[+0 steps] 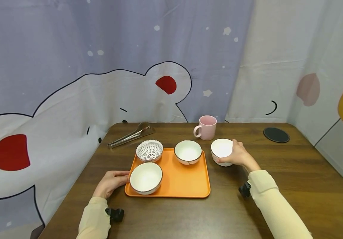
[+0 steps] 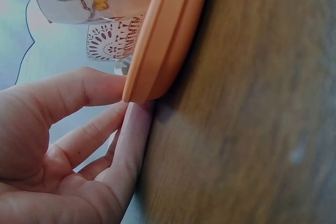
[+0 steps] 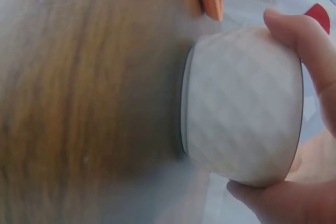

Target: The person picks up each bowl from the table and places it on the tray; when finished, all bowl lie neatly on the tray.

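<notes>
My left hand (image 1: 111,183) pinches the left rim of an orange tray (image 1: 184,183), with fingers above and below its edge (image 2: 167,40). The tray carries a larger white bowl (image 1: 146,177) at its front left and a pale dark-rimmed bowl (image 1: 187,151) at its back. At the back left corner stands a patterned bowl (image 1: 149,150), brown-printed outside. Right of the tray, my right hand (image 1: 238,154) grips a white bowl (image 1: 221,148) by its side. Dimples cover that bowl's outer wall (image 3: 244,106), and the thumb and fingers press on opposite sides of it.
A pink mug (image 1: 208,128) stands behind the tray. Metal tongs (image 1: 131,135) lie at the back left of the wooden table (image 1: 171,219), and a black round disc (image 1: 276,135) lies at the back right. A printed curtain (image 1: 129,39) hangs behind.
</notes>
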Motion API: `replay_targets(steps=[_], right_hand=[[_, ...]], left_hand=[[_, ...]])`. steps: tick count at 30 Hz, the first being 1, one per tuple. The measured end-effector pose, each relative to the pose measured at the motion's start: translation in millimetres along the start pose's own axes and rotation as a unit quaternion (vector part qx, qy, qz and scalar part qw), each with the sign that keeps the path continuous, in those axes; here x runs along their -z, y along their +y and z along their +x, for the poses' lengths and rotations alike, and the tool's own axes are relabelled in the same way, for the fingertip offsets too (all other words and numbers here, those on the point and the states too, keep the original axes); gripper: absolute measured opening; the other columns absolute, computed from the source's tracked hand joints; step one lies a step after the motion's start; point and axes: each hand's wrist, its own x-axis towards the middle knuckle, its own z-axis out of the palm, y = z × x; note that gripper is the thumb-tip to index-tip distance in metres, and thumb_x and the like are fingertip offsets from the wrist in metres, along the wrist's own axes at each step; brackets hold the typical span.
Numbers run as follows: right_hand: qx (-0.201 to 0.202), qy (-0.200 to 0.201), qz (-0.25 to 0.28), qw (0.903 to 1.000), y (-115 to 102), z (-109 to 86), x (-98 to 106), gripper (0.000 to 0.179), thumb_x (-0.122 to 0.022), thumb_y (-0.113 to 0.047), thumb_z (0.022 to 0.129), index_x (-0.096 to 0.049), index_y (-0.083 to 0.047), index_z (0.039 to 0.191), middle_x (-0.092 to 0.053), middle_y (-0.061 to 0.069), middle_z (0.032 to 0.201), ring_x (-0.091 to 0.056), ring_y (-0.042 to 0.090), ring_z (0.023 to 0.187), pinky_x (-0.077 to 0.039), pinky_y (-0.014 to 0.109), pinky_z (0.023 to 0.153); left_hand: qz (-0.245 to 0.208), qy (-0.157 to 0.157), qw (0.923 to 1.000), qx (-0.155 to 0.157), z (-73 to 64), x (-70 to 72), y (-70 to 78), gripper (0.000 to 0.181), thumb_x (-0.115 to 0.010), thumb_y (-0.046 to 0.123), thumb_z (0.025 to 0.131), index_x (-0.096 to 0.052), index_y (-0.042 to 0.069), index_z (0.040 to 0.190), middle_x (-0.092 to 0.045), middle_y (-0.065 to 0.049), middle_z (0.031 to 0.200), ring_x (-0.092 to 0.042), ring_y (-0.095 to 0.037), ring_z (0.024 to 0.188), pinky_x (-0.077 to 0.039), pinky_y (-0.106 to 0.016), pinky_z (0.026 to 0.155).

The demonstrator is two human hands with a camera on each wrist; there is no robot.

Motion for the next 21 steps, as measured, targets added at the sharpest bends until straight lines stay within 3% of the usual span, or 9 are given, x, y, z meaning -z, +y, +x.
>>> replay_targets(steps=[11, 21], right_hand=[[0.003, 0.045, 0.027, 0.9986, -0.6, -3.6, -6.1, 0.116, -0.088, -0.043, 0.062, -0.025, 0.015, 0.141, -0.035, 0.037, 0.13, -0.044, 0.051, 0.118, -0.043, 0.06, 0.099], [0.009, 0.052, 0.033, 0.9981, -6.4, -10.6, -2.5, 0.117, -0.089, -0.042, 0.06, -0.026, 0.013, 0.14, -0.035, 0.035, 0.129, -0.044, 0.049, 0.117, -0.044, 0.06, 0.098]], left_hand=[[0.031, 0.018, 0.9993, 0.011, -0.6, -2.6, 4.0, 0.04, -0.066, 0.003, 0.09, -0.057, -0.014, 0.126, -0.066, -0.023, 0.116, -0.066, -0.015, 0.091, -0.058, -0.032, 0.085], [0.009, 0.012, 0.9998, 0.013, -0.5, -1.3, 1.3, 0.04, -0.063, -0.001, 0.09, -0.055, -0.016, 0.126, -0.067, -0.022, 0.115, -0.067, -0.013, 0.09, -0.058, -0.029, 0.083]])
